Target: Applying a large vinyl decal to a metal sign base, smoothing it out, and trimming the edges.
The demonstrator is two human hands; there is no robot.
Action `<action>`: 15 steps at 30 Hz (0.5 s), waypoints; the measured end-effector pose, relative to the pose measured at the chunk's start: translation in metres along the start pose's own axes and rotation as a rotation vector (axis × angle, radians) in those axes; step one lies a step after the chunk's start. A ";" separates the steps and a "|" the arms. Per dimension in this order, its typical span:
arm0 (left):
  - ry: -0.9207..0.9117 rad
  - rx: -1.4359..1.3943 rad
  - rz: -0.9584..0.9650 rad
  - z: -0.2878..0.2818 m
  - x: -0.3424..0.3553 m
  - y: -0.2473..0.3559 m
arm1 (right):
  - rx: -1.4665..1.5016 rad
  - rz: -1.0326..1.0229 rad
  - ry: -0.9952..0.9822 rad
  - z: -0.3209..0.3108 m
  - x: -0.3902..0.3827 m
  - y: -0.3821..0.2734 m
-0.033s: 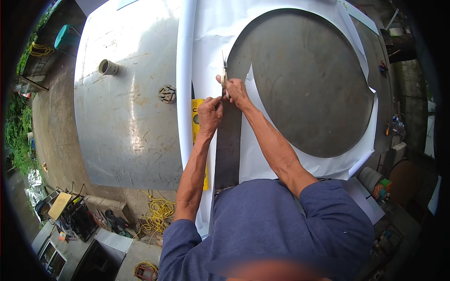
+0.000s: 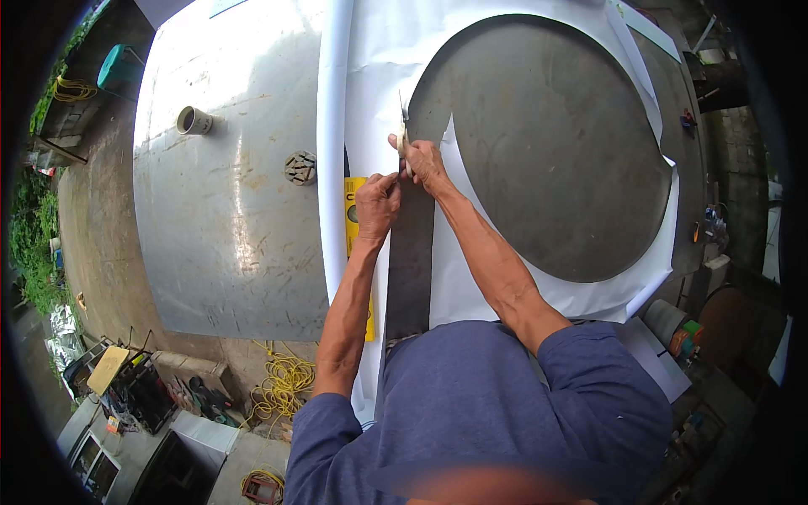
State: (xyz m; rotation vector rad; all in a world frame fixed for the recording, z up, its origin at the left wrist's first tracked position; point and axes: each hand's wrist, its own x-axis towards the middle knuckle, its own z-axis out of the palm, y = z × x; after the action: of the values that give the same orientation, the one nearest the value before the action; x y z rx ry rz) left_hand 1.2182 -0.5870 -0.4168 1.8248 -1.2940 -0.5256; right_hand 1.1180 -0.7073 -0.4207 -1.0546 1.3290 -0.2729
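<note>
My right hand [image 2: 421, 164] is closed on cream-handled scissors [image 2: 402, 135], whose pointed blades face away from me over the white paper [image 2: 379, 67]. My left hand [image 2: 379, 202] is closed just below and left of it, its fingertips pinched near the paper's cut edge; what they hold is too small to make out. A large dark round shape [image 2: 547, 143] is bordered by paper, with a dark strip [image 2: 408, 278] running down from it toward me. A yellow level [image 2: 353, 192] lies under my left arm, beside a long rolled paper edge [image 2: 332, 101].
The steel sheet [image 2: 227, 278] at left carries a cup [image 2: 195, 121] and a round holder of short dark pieces [image 2: 300, 168]. Yellow cables [image 2: 278, 383] and assorted clutter [image 2: 135, 396] lie below left. A teal stool [image 2: 114, 66] stands upper left; small tools [image 2: 696, 231] rest at the right.
</note>
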 end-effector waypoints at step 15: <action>0.000 -0.050 -0.027 -0.012 0.002 0.005 | 0.081 -0.065 0.026 -0.006 0.037 -0.028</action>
State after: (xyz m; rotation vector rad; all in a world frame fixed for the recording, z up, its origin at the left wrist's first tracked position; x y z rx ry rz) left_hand 1.2249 -0.5852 -0.4051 1.8038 -1.2471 -0.5682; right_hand 1.1342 -0.7514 -0.4236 -1.0299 1.2978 -0.3868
